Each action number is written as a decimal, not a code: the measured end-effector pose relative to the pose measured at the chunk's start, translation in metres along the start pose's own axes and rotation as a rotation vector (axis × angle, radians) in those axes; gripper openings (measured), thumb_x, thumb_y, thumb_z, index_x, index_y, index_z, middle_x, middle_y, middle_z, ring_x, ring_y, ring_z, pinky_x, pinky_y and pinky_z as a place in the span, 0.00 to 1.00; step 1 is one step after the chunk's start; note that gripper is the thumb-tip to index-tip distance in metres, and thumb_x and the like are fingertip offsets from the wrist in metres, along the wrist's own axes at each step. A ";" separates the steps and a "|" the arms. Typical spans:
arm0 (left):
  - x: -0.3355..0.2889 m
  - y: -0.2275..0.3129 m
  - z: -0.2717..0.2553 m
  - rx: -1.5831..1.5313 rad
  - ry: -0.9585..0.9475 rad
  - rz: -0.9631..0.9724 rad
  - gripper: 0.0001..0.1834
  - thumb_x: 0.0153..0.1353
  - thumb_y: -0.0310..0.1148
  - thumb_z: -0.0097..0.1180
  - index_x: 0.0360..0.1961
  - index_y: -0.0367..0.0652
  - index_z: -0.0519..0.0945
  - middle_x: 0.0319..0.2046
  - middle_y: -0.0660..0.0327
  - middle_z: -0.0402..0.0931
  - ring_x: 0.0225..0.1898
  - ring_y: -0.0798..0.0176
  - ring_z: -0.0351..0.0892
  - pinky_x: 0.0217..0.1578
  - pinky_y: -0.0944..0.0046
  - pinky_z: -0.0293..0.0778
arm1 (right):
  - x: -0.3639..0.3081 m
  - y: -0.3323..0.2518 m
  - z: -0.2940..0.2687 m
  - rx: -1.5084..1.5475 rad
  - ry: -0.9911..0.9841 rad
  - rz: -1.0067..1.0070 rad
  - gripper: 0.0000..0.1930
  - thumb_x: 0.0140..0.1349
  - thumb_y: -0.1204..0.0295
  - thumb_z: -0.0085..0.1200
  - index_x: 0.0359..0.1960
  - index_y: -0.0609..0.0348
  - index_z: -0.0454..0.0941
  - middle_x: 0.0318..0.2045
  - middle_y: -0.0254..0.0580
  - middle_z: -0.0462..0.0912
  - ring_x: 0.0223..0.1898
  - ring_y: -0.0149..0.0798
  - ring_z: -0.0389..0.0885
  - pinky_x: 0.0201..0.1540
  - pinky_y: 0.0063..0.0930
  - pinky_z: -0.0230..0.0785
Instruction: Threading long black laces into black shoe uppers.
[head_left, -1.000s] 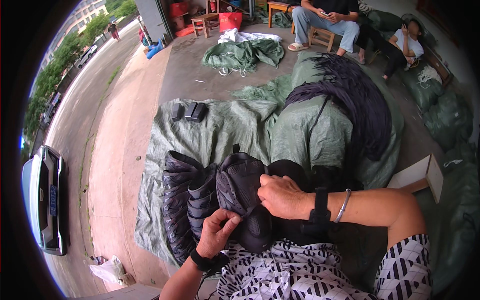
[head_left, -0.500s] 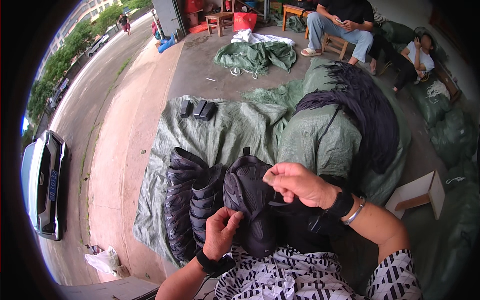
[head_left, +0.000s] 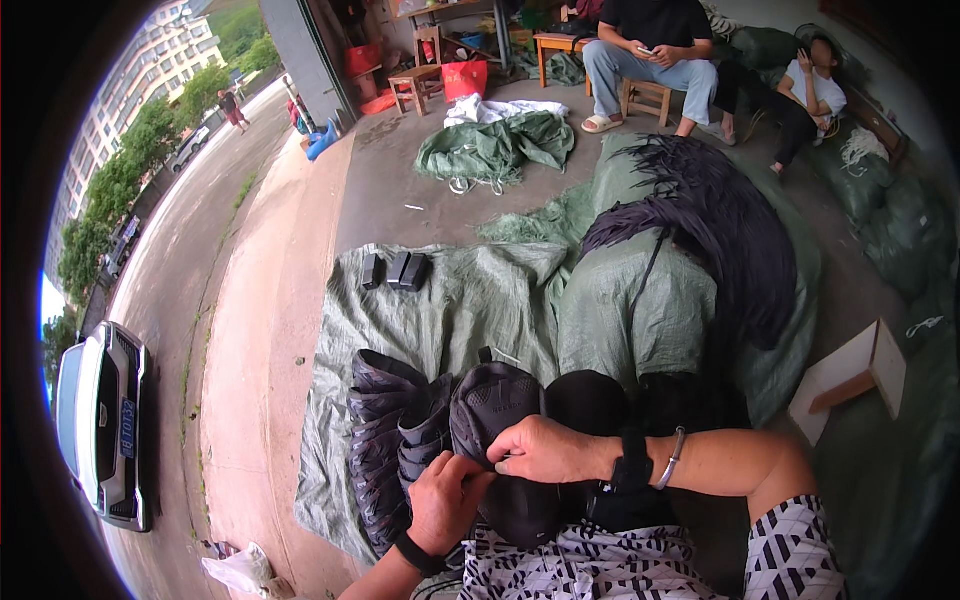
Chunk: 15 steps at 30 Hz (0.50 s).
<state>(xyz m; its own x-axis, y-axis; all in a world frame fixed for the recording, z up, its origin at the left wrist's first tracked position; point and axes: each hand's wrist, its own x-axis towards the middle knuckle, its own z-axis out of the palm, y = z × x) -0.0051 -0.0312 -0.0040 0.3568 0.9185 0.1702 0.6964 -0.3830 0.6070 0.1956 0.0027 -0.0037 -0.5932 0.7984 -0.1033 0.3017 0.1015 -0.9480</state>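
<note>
Crumpled green plastic sheet (head_left: 460,290): lay beneath stacked black patterned shoes (head_left: 378,470).
Dark mesh shoe (head_left: 492,402): sat just right of them.
Right hand (head_left: 550,450): fingers curled over it; hold was unclear.
Left hand (head_left: 443,497): fingers bunched alongside; hold was unclear.

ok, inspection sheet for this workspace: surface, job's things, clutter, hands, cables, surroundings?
Surface: creased green tarp on the floor.
Job's things: dark shoe upper; overlapping dark pieces to its left.
Clutter: black blocks on the tarp; dark strips over a green bundle.
Hands: left hand and right hand close together at the upper; grip unclear.
Cables: none clear; white cord on sacks, right.
Surroundings: seated person, reclining person, back right; parked car, left.
</note>
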 end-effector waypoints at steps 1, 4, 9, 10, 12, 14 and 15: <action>0.004 0.001 -0.004 0.054 -0.015 0.031 0.12 0.49 0.32 0.65 0.35 0.45 0.76 0.24 0.61 0.74 0.27 0.56 0.78 0.31 0.61 0.73 | 0.002 -0.002 0.004 -0.109 0.006 -0.017 0.11 0.56 0.72 0.54 0.39 0.61 0.81 0.29 0.48 0.83 0.31 0.38 0.83 0.36 0.30 0.73; 0.022 0.009 -0.022 0.174 -0.112 0.207 0.16 0.47 0.35 0.67 0.36 0.46 0.75 0.24 0.62 0.74 0.27 0.57 0.78 0.37 0.58 0.73 | -0.003 -0.014 0.012 -0.351 0.050 0.013 0.09 0.55 0.70 0.50 0.34 0.56 0.81 0.28 0.51 0.82 0.33 0.53 0.81 0.38 0.44 0.73; 0.033 0.006 -0.035 0.423 -0.270 0.366 0.20 0.49 0.45 0.64 0.39 0.47 0.74 0.26 0.62 0.75 0.33 0.56 0.79 0.47 0.52 0.71 | -0.004 -0.016 0.013 -0.452 0.042 -0.046 0.07 0.55 0.72 0.48 0.30 0.59 0.79 0.24 0.53 0.81 0.31 0.54 0.82 0.35 0.47 0.72; 0.031 0.007 -0.036 0.449 -0.287 0.369 0.19 0.50 0.45 0.64 0.39 0.48 0.74 0.27 0.63 0.76 0.34 0.56 0.79 0.50 0.51 0.69 | -0.005 -0.015 0.013 -0.457 0.045 -0.072 0.07 0.55 0.73 0.48 0.28 0.60 0.78 0.24 0.55 0.80 0.31 0.55 0.82 0.35 0.48 0.72; 0.031 0.009 -0.039 0.472 -0.342 0.344 0.17 0.50 0.42 0.64 0.40 0.50 0.74 0.28 0.64 0.77 0.36 0.56 0.79 0.57 0.47 0.61 | -0.008 -0.012 0.015 -0.454 0.058 -0.067 0.07 0.56 0.73 0.48 0.28 0.60 0.78 0.25 0.54 0.80 0.32 0.55 0.82 0.35 0.48 0.72; 0.031 0.004 -0.042 0.431 -0.355 0.340 0.16 0.50 0.40 0.64 0.39 0.51 0.74 0.28 0.64 0.77 0.37 0.57 0.79 0.57 0.47 0.61 | -0.008 -0.012 0.015 -0.413 0.070 -0.029 0.08 0.58 0.72 0.47 0.30 0.59 0.79 0.26 0.53 0.81 0.34 0.55 0.81 0.37 0.48 0.71; 0.031 0.001 -0.042 0.387 -0.373 0.331 0.15 0.50 0.38 0.63 0.39 0.52 0.75 0.28 0.65 0.77 0.37 0.58 0.79 0.58 0.47 0.60 | -0.007 -0.011 0.014 -0.416 0.073 -0.031 0.08 0.58 0.72 0.47 0.30 0.59 0.79 0.26 0.53 0.81 0.34 0.55 0.81 0.37 0.48 0.71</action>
<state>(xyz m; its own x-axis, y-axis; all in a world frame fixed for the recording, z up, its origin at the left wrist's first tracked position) -0.0193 0.0011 0.0352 0.7369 0.6756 -0.0237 0.6615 -0.7133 0.2317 0.1857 -0.0120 0.0036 -0.5571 0.8295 -0.0405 0.5686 0.3454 -0.7465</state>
